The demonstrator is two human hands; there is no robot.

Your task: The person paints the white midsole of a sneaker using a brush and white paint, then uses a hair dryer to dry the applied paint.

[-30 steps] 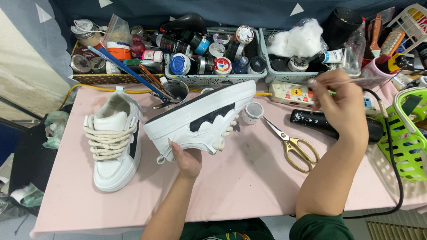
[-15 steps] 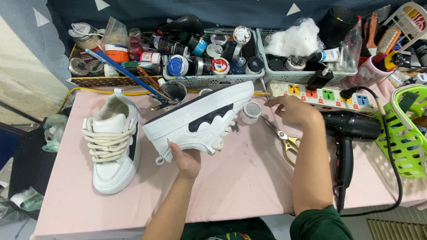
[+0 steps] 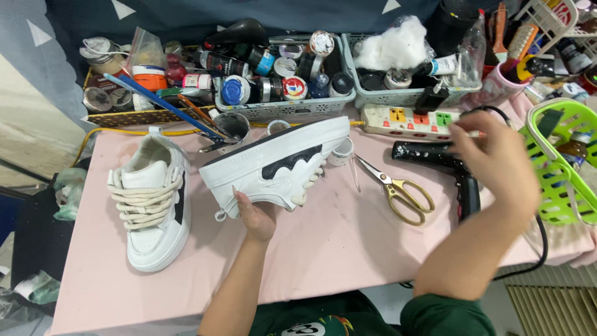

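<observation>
My left hand (image 3: pixel 255 214) grips a white sneaker (image 3: pixel 273 162) with a black wavy side mark from below, holding it tilted on its side above the pink table (image 3: pixel 348 242). My right hand (image 3: pixel 497 162) hovers, blurred, over the barrel of a black hair dryer (image 3: pixel 435 155) lying at the right. Its fingers are curled near the white power strip (image 3: pixel 410 117). Whether it grips anything is unclear. The matching white sneaker (image 3: pixel 152 211) stands laced on the table at the left.
Gold-handled scissors (image 3: pixel 401 193) lie between the held shoe and the dryer. A small white jar (image 3: pixel 341 151) sits by the shoe's toe. Grey trays of paint bottles (image 3: pixel 280 84) and cotton wool (image 3: pixel 398 46) line the back. A green basket (image 3: pixel 563 168) stands at the right edge.
My right hand came from the back right to the small jar, then swung right over the hair dryer. The held sneaker stayed nearly still in my left hand.
</observation>
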